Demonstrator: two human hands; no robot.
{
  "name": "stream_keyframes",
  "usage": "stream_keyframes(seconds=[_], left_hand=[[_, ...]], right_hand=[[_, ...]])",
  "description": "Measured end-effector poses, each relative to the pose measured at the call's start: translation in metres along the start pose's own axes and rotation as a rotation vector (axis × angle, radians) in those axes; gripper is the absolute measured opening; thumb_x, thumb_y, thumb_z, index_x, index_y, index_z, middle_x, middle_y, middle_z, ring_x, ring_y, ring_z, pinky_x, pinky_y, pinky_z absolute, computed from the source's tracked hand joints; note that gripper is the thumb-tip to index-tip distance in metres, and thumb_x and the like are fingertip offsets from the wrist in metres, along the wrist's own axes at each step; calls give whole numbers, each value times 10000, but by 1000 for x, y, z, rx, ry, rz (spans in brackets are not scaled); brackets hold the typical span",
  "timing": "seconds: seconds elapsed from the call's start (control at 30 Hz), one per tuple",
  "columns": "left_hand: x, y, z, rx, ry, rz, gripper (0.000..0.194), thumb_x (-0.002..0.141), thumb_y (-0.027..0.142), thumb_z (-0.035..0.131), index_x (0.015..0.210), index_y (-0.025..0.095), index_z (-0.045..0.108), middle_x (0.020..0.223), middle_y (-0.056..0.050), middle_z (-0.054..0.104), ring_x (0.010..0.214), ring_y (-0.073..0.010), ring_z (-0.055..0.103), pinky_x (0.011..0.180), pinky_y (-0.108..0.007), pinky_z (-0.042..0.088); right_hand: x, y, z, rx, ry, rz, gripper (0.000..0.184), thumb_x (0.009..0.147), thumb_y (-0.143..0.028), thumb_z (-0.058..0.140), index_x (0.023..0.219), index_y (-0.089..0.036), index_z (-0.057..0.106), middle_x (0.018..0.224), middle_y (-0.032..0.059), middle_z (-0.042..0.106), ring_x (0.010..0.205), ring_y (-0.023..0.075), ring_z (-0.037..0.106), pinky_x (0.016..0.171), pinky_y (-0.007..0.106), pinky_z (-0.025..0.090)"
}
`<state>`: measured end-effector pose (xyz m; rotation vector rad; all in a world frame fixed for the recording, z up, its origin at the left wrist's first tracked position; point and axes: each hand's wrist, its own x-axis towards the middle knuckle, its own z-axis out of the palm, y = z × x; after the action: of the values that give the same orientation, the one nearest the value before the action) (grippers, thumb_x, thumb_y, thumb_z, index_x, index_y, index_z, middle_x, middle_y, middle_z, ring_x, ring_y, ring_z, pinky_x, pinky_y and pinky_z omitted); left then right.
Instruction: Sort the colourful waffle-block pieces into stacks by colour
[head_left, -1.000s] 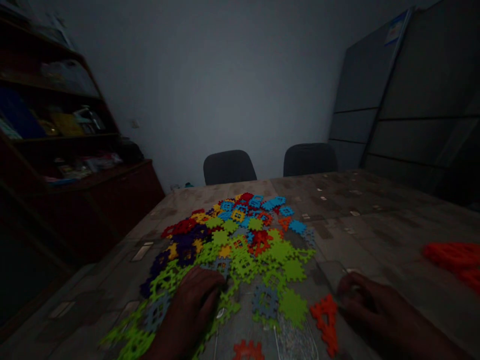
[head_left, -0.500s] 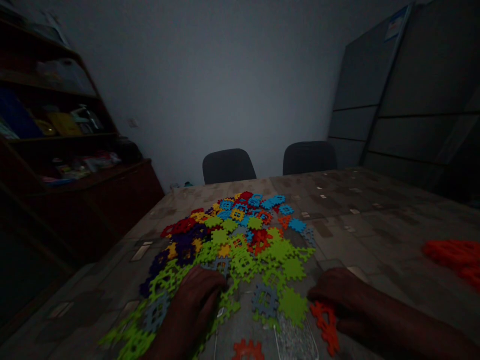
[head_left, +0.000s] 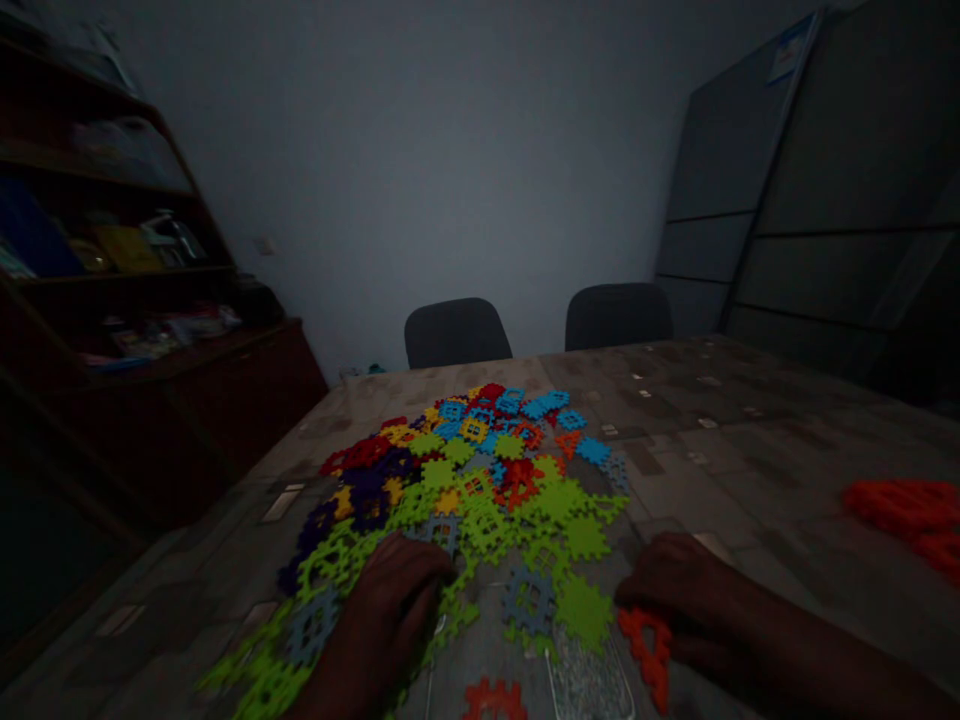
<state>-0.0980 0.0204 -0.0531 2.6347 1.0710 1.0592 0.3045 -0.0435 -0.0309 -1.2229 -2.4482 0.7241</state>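
Observation:
My right hand (head_left: 679,590) is closed on an orange interlocking plastic piece (head_left: 649,650), triangular with a hole in it, at the lower right of the pile. My left hand (head_left: 397,595) rests among green pieces at the near side, thumb apart from its bent fingers, with nothing visible in it. Between the hands lie a grey window-shaped piece (head_left: 529,600) and a solid green square piece (head_left: 585,610). Another orange piece (head_left: 495,698) is partly cut off at the bottom edge.
Colourful toothed pieces (head_left: 472,430) spread over the patterned tablecloth (head_left: 697,400). A separate orange stack (head_left: 904,505) sits at the right. Two dark chairs (head_left: 457,335) stand beyond the table, with a shelf unit (head_left: 172,270) at left and a tall cabinet (head_left: 750,190) at right.
The orange piece in my right hand has shifted and tilted slightly. Both hands stay in nearly the same places.

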Motion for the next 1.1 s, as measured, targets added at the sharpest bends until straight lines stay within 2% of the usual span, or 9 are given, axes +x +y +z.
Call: stream_keyframes(seconds=[0.27, 0.37, 0.47, 0.57, 0.7, 0.87, 0.97, 1.1], left_hand=[[0, 3, -1, 17, 6, -8, 215, 1009, 177, 536, 1047, 268, 727, 972, -33, 787, 886, -226, 729, 862, -372, 556], [3, 6, -2, 4, 25, -24, 217, 996, 167, 540, 1028, 258, 734, 952, -43, 787, 869, -229, 727, 832, -366, 570], [7, 10, -4, -2, 14, -10, 215, 979, 139, 547, 990, 251, 730, 912, -31, 786, 819, -217, 726, 795, -351, 570], [10, 11, -4, -2, 40, 48, 217, 966, 109, 550, 1001, 246, 715, 902, -18, 785, 798, -205, 731, 764, -336, 558], [8, 9, -2, -13, 60, 70, 221, 973, 99, 528, 1011, 247, 688, 894, -8, 771, 792, -202, 721, 780, -352, 544], [7, 10, -5, -6, 43, 39, 226, 958, 88, 524, 1004, 250, 675, 911, -19, 765, 807, -211, 712, 796, -361, 542], [10, 12, -9, -3, 47, 55, 220, 949, 84, 542, 1008, 252, 671, 904, -12, 765, 797, -206, 716, 782, -349, 546], [10, 12, -9, -15, 10, 41, 244, 944, 57, 514, 1002, 242, 662, 897, -10, 757, 803, -204, 710, 812, -376, 543]], right_hand=[[-1, -14, -10, 11, 0, 11, 289, 1014, -277, 634, 1291, -341, 687, 1214, 64, 687, 1117, 252, 610, 962, 405, 520], [-5, -8, -17, 9, -1, 21, 390, 987, -276, 666, 1371, -340, 656, 1333, 78, 673, 1248, 278, 594, 1064, 445, 505], [2, 0, -23, -20, 70, 33, 431, 989, -305, 650, 1419, -320, 631, 1434, 97, 641, 1353, 299, 560, 1136, 449, 474], [31, 1, -29, -62, 74, -8, 428, 958, -226, 629, 1382, -280, 645, 1393, 112, 670, 1289, 282, 614, 1108, 420, 495], [94, -11, -34, -183, 17, -72, 378, 921, -100, 604, 1273, -222, 669, 1307, 114, 711, 1202, 250, 651, 1047, 397, 507], [162, -17, -26, -276, 2, -46, 267, 861, -70, 669, 1107, -170, 693, 1178, 115, 728, 1094, 255, 655, 954, 357, 495], [182, -18, -17, -331, -17, -19, 162, 880, -124, 680, 1039, -142, 701, 1103, 138, 725, 1004, 260, 661, 852, 328, 482], [191, -20, -10, -376, -3, 4, 136, 843, -163, 727, 975, -142, 702, 1038, 146, 730, 902, 255, 663, 757, 309, 440]])
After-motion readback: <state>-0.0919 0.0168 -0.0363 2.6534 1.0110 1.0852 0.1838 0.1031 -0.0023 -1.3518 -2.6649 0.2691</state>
